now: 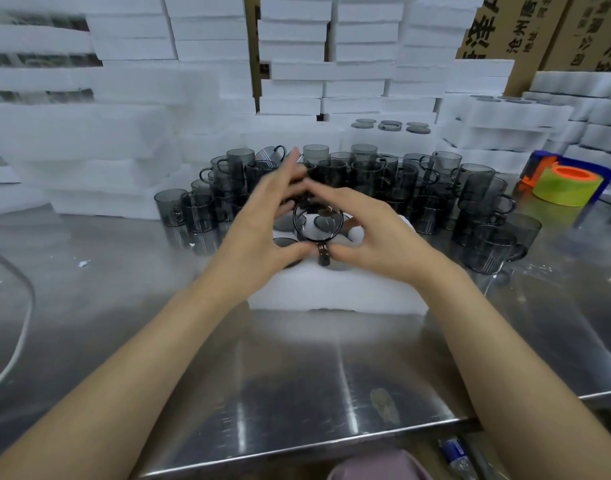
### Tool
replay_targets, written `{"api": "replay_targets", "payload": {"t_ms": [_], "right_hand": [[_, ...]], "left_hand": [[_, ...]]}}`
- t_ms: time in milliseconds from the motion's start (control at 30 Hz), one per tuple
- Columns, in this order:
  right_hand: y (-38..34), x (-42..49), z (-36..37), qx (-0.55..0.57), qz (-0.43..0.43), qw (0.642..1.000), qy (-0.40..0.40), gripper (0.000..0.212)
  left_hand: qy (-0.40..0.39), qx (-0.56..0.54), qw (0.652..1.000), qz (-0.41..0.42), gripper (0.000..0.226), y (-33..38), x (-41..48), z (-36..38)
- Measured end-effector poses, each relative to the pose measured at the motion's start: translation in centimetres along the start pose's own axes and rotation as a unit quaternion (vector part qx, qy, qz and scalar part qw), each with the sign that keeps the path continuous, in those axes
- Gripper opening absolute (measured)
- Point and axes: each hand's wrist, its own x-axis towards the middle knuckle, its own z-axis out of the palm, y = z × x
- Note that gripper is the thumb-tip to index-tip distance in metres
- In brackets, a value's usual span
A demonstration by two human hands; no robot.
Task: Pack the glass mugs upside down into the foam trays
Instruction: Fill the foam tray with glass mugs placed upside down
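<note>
Fingers (338,202) of left hand (262,223) and right hand (373,237) are clamped on a smoky grey glass mug (317,223) right over the white foam tray (331,289), spare mugs (418,188) crowding 12 o'clock, so a crooked push could jam its handle, imo.

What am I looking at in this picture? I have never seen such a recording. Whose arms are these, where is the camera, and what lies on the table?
There is no machine here. These are a person's two bare arms, filmed by a wide-angle camera worn on the head, which looks forward and down. The right hand holds one grey glass mug over a white foam tray on a steel table. The left hand touches the mug too, though its fingers are blurred. Grey round shapes in the tray are probably bases of mugs already packed. Behind it stand many more mugs, stacks of white foam and cardboard boxes. On the right lies a yellow-green tape roll.
</note>
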Motion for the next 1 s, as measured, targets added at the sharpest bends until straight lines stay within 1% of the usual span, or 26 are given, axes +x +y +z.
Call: {"api": "replay_targets", "payload": {"t_ms": [67,133,200,233,300,333,400,467,533,633,767,833,900,933,1000], "right_hand": [[0.1,0.1,0.1,-0.009,0.025,0.999,0.034,0.07],[0.4,0.2,0.0,0.011,0.056,0.996,0.073,0.062],[0.7,0.3,-0.1,0.042,0.076,0.991,0.103,0.059],[0.7,0.3,-0.2,0.051,0.084,0.988,0.118,0.059],[0.8,0.5,-0.2,0.07,0.106,0.98,0.152,0.062],[0.7,0.6,-0.1,0.082,0.117,0.975,0.171,0.063],[0.6,0.7,-0.2,0.099,0.125,0.965,0.208,0.062],[0.6,0.6,-0.3,0.096,0.126,0.961,0.225,0.061],[0.6,0.5,-0.5,0.089,0.136,0.962,0.22,0.062],[0.9,0.5,-0.6,0.112,0.162,0.958,0.207,0.057],[1.4,0.7,-0.6,0.177,0.197,0.944,0.199,0.062],[1.5,0.7,-0.6,0.2,0.212,0.937,0.19,0.067],[1.6,0.7,-0.6,0.211,0.219,0.936,0.177,0.066],[1.6,0.7,-0.6,0.22,0.216,0.935,0.173,0.062],[1.5,0.6,-0.5,0.238,0.206,0.934,0.172,0.052]], "left_hand": [[0.006,0.018,0.996,-0.086,0.106,-0.4,0.4,-0.9],[-0.022,-0.001,0.98,-0.198,0.093,-1.0,0.6,-2.3],[-0.094,-0.064,0.955,-0.276,0.083,-1.6,0.3,-3.5],[-0.126,-0.114,0.938,-0.302,0.079,-1.8,0.1,-3.9],[-0.167,-0.224,0.896,-0.345,0.069,-2.1,-0.3,-4.2],[-0.179,-0.255,0.88,-0.359,0.067,-2.1,-0.3,-4.1],[-0.189,-0.265,0.867,-0.377,0.068,-2.3,-0.1,-4.2],[-0.181,-0.257,0.865,-0.391,0.071,-2.4,0.1,-4.2],[-0.182,-0.252,0.866,-0.393,0.068,-2.4,0.2,-4.2],[-0.187,-0.25,0.867,-0.389,0.059,-2.3,0.2,-4.1],[-0.164,-0.206,0.88,-0.395,0.06,-2.3,-0.2,-4.1],[-0.163,-0.192,0.884,-0.393,0.056,-2.2,-0.4,-4.0],[-0.147,-0.185,0.884,-0.403,0.052,-2.0,-0.4,-3.6],[-0.132,-0.183,0.882,-0.413,0.057,-1.7,-0.3,-3.2],[-0.109,-0.171,0.883,-0.424,0.083,-1.4,-0.3,-2.4]]}}
